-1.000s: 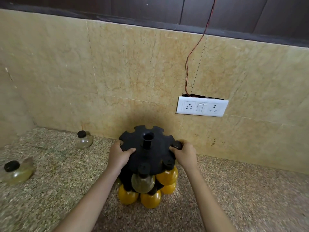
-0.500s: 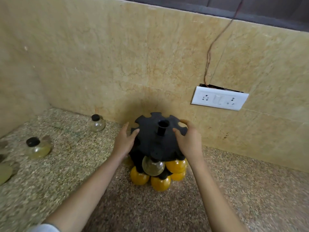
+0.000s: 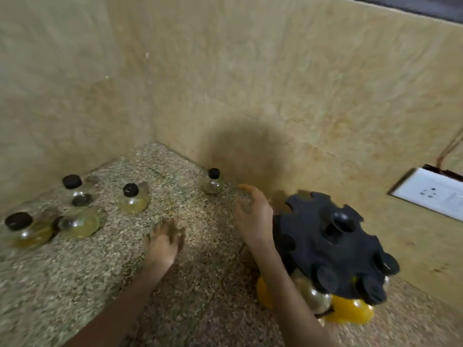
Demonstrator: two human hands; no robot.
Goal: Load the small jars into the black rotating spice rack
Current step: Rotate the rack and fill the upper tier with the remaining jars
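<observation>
The black rotating spice rack [image 3: 328, 244] stands at the right on the speckled counter, with several jars hanging in its slots, some yellow [image 3: 348, 313]. Several loose glass jars with black caps sit to the left: one near the wall [image 3: 212, 182], one further left [image 3: 132, 199], one at the back left [image 3: 76, 190], and two at the far left [image 3: 26, 230] [image 3: 79, 222]. My left hand [image 3: 164, 240] hovers blurred over the counter, holding nothing. My right hand [image 3: 253, 216] is beside the rack's left edge, fingers relaxed, empty.
Beige tiled walls meet in a corner behind the loose jars. A white socket plate [image 3: 431, 194] with a thin wire above it is on the right wall. The counter [image 3: 75, 284] stretches bare in front of the jars.
Both hands have let go of the rack's top. The left hand moved left over the counter, the right to the rack's left side. The view swung left, showing more loose jars.
</observation>
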